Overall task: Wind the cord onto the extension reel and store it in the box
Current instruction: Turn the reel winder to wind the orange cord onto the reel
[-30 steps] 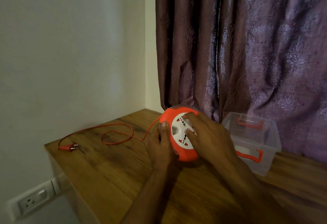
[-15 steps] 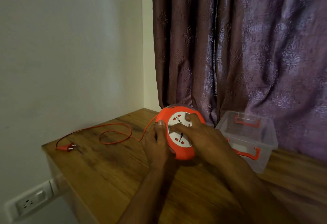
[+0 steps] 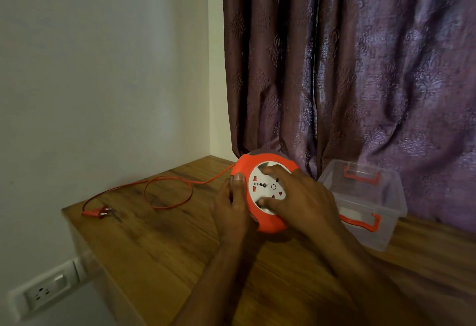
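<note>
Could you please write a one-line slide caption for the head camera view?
Left hand steadies the orange reel while the right hand turns its face; loose cord on the table, box alongside.

Glossy plastic reel (image 3: pixel 268 225), clear plastic box (image 3: pixel 386 225), grained wood table (image 3: pixel 159 243), seemingly embossed cloth curtain (image 3: pixel 360 68)

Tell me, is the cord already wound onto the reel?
Not fully. The cord lies in a loop on the table, its plug far from the reel.
</note>
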A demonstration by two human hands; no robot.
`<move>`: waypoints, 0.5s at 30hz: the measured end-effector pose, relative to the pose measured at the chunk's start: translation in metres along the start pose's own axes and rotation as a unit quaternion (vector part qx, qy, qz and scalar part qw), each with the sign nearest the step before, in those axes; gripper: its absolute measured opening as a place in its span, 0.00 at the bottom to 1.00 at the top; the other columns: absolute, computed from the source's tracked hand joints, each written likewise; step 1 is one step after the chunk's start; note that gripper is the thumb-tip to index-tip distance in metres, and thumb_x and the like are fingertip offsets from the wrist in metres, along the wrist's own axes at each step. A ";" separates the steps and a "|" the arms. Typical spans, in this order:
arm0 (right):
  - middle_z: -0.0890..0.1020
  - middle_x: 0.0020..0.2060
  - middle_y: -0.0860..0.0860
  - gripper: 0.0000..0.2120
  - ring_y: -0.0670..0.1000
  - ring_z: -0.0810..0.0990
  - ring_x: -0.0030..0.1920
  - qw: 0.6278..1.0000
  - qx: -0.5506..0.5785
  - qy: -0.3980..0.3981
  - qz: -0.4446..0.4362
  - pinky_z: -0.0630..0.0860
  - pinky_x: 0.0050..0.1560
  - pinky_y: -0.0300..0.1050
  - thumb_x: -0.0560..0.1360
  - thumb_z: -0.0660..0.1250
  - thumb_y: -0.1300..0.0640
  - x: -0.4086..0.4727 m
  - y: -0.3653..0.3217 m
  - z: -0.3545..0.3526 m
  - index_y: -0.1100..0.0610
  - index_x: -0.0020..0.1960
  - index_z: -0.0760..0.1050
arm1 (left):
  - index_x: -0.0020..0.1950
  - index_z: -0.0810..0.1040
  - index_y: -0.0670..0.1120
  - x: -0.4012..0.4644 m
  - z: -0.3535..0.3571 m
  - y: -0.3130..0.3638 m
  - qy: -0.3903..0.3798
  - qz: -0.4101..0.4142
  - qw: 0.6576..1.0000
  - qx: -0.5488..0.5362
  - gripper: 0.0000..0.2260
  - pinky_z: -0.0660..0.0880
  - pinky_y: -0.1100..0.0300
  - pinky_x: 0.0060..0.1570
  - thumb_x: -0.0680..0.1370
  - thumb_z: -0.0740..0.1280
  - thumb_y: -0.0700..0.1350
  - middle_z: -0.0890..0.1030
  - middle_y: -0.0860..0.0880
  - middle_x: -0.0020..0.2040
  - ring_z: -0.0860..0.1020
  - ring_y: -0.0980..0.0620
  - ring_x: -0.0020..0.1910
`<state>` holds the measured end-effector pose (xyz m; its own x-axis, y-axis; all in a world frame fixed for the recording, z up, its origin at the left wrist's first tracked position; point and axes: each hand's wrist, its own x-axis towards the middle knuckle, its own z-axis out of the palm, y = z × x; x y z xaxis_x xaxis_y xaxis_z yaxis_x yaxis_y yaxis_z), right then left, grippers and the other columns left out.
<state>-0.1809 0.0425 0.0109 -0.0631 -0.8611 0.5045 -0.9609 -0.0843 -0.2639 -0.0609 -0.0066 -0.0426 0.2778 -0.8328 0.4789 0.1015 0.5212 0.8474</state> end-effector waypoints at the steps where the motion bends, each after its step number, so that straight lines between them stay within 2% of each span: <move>1: 0.73 0.63 0.46 0.33 0.54 0.74 0.59 1.000 0.011 0.003 0.009 0.71 0.52 0.49 0.65 0.66 0.32 0.000 0.000 0.000 0.32 0.66 0.57 | 0.38 0.79 0.68 0.000 0.001 -0.002 -0.002 0.001 1.000 0.001 0.12 0.83 0.50 0.39 0.77 0.58 0.65 0.85 0.56 0.36 0.84 0.53 0.36; 3: 0.76 0.61 0.46 0.33 0.54 0.75 0.57 0.999 0.023 0.021 0.028 0.71 0.50 0.48 0.64 0.65 0.30 0.000 -0.001 0.002 0.34 0.66 0.60 | 0.39 0.80 0.65 -0.001 0.002 -0.003 -0.009 0.000 1.000 -0.002 0.13 0.83 0.47 0.41 0.76 0.59 0.65 0.85 0.51 0.39 0.84 0.50 0.39; 5: 0.77 0.60 0.46 0.32 0.56 0.76 0.56 0.996 0.042 0.049 0.061 0.69 0.47 0.47 0.63 0.64 0.28 -0.001 -0.002 0.004 0.36 0.64 0.63 | 0.41 0.81 0.62 -0.003 0.002 -0.001 -0.011 -0.002 1.000 -0.015 0.15 0.83 0.54 0.38 0.75 0.59 0.67 0.86 0.50 0.41 0.85 0.52 0.39; 7: 0.78 0.58 0.48 0.32 0.57 0.77 0.55 0.991 0.067 0.065 0.094 0.66 0.44 0.46 0.63 0.63 0.26 -0.001 -0.002 0.006 0.39 0.62 0.66 | 0.42 0.80 0.67 -0.004 0.002 0.001 -0.018 0.001 1.000 -0.010 0.13 0.82 0.59 0.35 0.75 0.58 0.68 0.86 0.54 0.41 0.85 0.56 0.38; 10: 0.79 0.57 0.50 0.30 0.57 0.77 0.55 0.988 0.076 0.066 0.115 0.65 0.43 0.46 0.65 0.63 0.27 0.000 -0.002 0.006 0.42 0.60 0.68 | 0.40 0.78 0.71 -0.004 0.003 0.001 -0.023 0.002 1.000 0.004 0.11 0.83 0.56 0.37 0.76 0.57 0.64 0.85 0.57 0.38 0.85 0.55 0.38; 13: 0.80 0.55 0.51 0.24 0.57 0.77 0.54 0.992 0.054 0.065 0.094 0.66 0.43 0.45 0.69 0.62 0.32 0.000 -0.003 0.000 0.43 0.60 0.67 | 0.41 0.79 0.65 -0.004 0.002 0.003 -0.018 -0.003 1.000 -0.010 0.12 0.81 0.63 0.34 0.74 0.57 0.64 0.85 0.60 0.38 0.84 0.58 0.37; 15: 0.79 0.55 0.50 0.20 0.56 0.78 0.53 0.996 0.017 0.071 0.042 0.68 0.43 0.46 0.72 0.63 0.38 -0.001 -0.005 -0.007 0.44 0.60 0.66 | 0.43 0.79 0.60 -0.002 0.001 0.003 -0.014 -0.012 1.000 -0.021 0.14 0.81 0.63 0.34 0.73 0.58 0.64 0.85 0.57 0.40 0.85 0.57 0.38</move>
<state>-0.1782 0.0469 0.0173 -0.1828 -0.7860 0.5906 -0.9413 -0.0334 -0.3359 -0.0618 -0.0035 -0.0408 0.2483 -0.8492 0.4660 0.1472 0.5086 0.8483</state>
